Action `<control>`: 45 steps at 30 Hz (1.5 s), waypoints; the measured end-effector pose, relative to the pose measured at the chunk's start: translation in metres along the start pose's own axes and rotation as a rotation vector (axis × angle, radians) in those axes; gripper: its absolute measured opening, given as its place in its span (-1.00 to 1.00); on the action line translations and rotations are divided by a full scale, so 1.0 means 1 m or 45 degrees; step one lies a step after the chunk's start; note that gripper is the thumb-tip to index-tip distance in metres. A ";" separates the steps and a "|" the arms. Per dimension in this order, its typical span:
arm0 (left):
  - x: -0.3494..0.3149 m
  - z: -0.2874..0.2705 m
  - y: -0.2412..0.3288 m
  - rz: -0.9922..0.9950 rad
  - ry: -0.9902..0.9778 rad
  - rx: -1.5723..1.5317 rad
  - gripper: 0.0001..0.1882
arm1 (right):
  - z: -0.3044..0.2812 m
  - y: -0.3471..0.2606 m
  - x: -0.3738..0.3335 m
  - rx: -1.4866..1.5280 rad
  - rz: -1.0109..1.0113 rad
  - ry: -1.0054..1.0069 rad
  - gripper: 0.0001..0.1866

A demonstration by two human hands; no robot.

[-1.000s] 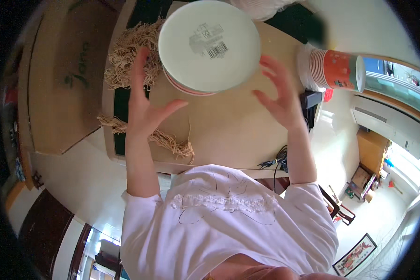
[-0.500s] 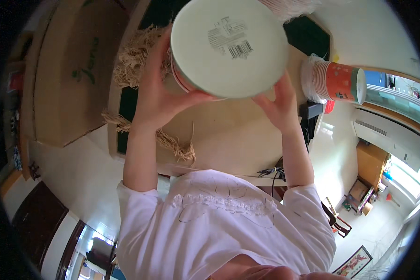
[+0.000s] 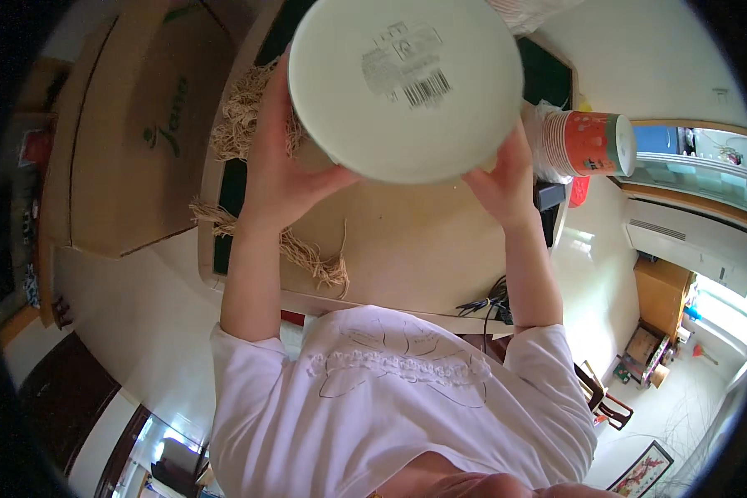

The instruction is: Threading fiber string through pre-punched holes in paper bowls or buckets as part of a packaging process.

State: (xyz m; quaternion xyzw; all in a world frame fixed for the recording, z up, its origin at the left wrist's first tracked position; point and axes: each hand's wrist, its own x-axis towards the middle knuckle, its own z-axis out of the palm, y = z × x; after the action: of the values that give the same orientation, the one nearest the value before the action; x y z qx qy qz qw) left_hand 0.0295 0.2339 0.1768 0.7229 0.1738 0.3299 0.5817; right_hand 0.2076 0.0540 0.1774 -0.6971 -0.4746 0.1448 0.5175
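Up close, a large round paper bucket (image 3: 407,133) shows me its pale bottom, with a printed label and barcode on it. My left hand (image 3: 289,166) grips its left side, thumb along the lower edge and fingers partly hidden behind. On the opposite side my right hand (image 3: 505,178) holds it, most of its fingers out of sight behind the bucket. To the right lies a nested stack of orange paper buckets (image 3: 585,143) with a green-edged base, partly in clear plastic wrap. Tan shredded paper (image 3: 239,116) is heaped just left of my left hand.
Beneath my arms is a beige table (image 3: 407,249) with dark green panels. A strand of shredded paper (image 3: 315,259) trails near its front edge. Black cables (image 3: 490,303) lie at the front right. A big cardboard box (image 3: 133,133) stands left.
The bucket has come slightly closer and its bottom faces me more squarely, hiding the coloured side that showed before. Both hands keep their hold.
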 end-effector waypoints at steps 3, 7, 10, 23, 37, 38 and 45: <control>-0.019 0.000 0.017 0.122 -0.032 0.080 0.08 | -0.014 -0.004 -0.017 -0.133 -0.375 0.054 -0.17; -0.048 0.014 0.044 0.275 -0.069 0.187 0.02 | -0.047 0.046 -0.107 -0.738 -0.050 -0.143 -0.34; -0.085 0.011 0.067 0.395 -0.123 0.248 -0.03 | -0.054 -0.001 -0.147 -0.357 -0.094 -0.103 -0.14; -0.224 0.072 -0.092 -1.331 -0.390 -0.453 -0.58 | -0.022 0.021 -0.186 -0.471 0.840 -0.232 -0.61; -0.216 0.072 -0.182 -0.532 -0.240 1.435 -0.76 | -0.035 0.086 -0.184 -0.555 0.772 -0.310 -0.61; -0.211 0.076 -0.178 -0.565 -0.299 1.447 -0.71 | -0.045 0.079 -0.186 -0.581 0.804 -0.290 -0.61; -0.203 0.049 -0.140 -0.513 0.023 0.693 -0.89 | -0.059 0.007 -0.220 -0.102 0.562 0.242 -0.79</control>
State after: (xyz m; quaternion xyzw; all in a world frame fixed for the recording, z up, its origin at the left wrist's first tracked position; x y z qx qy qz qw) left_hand -0.0653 0.1067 -0.0181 0.7999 0.3998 0.1562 0.4193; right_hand 0.1403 -0.1596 0.1328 -0.8144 -0.2653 0.1693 0.4876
